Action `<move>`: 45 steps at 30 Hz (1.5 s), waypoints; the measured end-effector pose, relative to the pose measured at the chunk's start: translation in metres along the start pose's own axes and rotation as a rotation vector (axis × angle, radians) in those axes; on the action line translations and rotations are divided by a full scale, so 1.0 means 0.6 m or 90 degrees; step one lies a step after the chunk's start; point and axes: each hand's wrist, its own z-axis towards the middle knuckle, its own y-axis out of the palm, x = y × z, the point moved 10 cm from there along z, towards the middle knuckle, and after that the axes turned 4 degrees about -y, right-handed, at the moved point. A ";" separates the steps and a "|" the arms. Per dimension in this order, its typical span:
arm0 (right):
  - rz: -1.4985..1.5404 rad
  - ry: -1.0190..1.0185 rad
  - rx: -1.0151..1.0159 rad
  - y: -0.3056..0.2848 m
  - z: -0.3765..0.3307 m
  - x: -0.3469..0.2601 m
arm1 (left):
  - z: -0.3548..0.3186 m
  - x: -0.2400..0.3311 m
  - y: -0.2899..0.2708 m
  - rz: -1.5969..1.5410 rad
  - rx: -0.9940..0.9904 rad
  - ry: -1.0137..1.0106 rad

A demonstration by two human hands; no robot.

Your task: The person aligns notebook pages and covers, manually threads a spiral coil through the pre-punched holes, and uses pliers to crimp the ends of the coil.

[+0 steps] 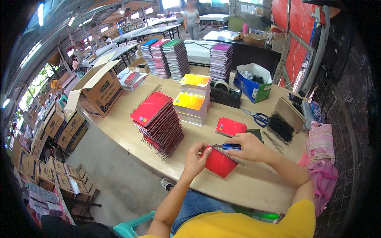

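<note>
Head view: red notebook between both grips.

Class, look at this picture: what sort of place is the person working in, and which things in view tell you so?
Most likely a notebook-making workshop or small factory. A tall stack of red spiral notebooks stands on the long wooden table, more coloured stacks stand behind, and cardboard cartons are piled on the floor. The left hand and right hand hold one red notebook.
</note>
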 end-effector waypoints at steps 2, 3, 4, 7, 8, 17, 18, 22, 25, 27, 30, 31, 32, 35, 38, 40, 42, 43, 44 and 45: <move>-0.013 -0.039 0.134 -0.030 -0.023 -0.022 | -0.005 0.025 -0.008 -0.045 -0.003 0.004; -0.014 -0.019 0.209 -0.051 -0.040 -0.012 | -0.008 0.067 -0.035 0.009 0.046 0.057; -0.014 0.004 0.283 -0.073 -0.064 0.003 | -0.009 0.106 -0.069 0.060 0.093 0.108; -0.003 0.134 0.318 -0.083 -0.139 0.071 | -0.020 0.225 -0.189 0.085 0.281 0.264; -0.037 0.157 0.253 -0.062 -0.175 0.113 | -0.008 0.229 -0.212 0.014 0.279 0.197; -0.022 0.154 0.304 -0.015 -0.225 0.117 | 0.052 0.362 -0.151 0.253 -0.023 0.319; 0.200 0.097 0.310 -0.028 -0.178 0.070 | 0.046 0.361 -0.112 0.278 -0.139 0.296; 0.377 -0.199 0.290 -0.077 -0.019 -0.158 | 0.033 0.369 -0.064 0.225 -0.194 0.323; 0.372 -0.246 0.406 -0.100 0.071 -0.161 | 0.064 0.372 -0.158 0.098 0.070 0.384; 0.616 -0.205 0.459 -0.095 0.139 -0.133 | 0.090 0.348 -0.290 0.162 0.294 0.432; 0.878 -0.094 0.541 -0.048 0.257 -0.088 | 0.152 0.170 -0.436 -0.033 0.266 0.158; 0.918 -0.054 0.564 -0.024 0.297 -0.076 | 0.160 0.120 -0.447 -0.048 0.241 0.109; 0.883 -0.021 0.616 -0.008 0.325 -0.065 | 0.169 0.071 -0.446 -0.067 0.210 0.063; 0.649 0.142 0.713 0.028 0.357 -0.058 | 0.172 0.012 -0.399 -0.189 0.068 0.033; 0.253 0.338 0.624 0.060 0.354 -0.093 | 0.152 0.011 -0.418 -0.169 0.170 0.092; 0.357 0.217 0.644 0.076 0.376 -0.085 | 0.146 0.035 -0.419 -0.123 0.281 0.167; 0.365 0.149 0.665 0.083 0.380 -0.091 | 0.151 0.021 -0.418 -0.115 0.327 0.101; 0.370 0.154 0.656 0.085 0.380 -0.095 | 0.148 0.011 -0.424 -0.108 0.355 0.067; 0.375 0.159 0.647 0.086 0.381 -0.098 | 0.144 0.012 -0.430 -0.103 0.382 0.077; 0.377 0.166 0.644 0.086 0.379 -0.091 | 0.144 0.013 -0.427 -0.100 0.403 0.088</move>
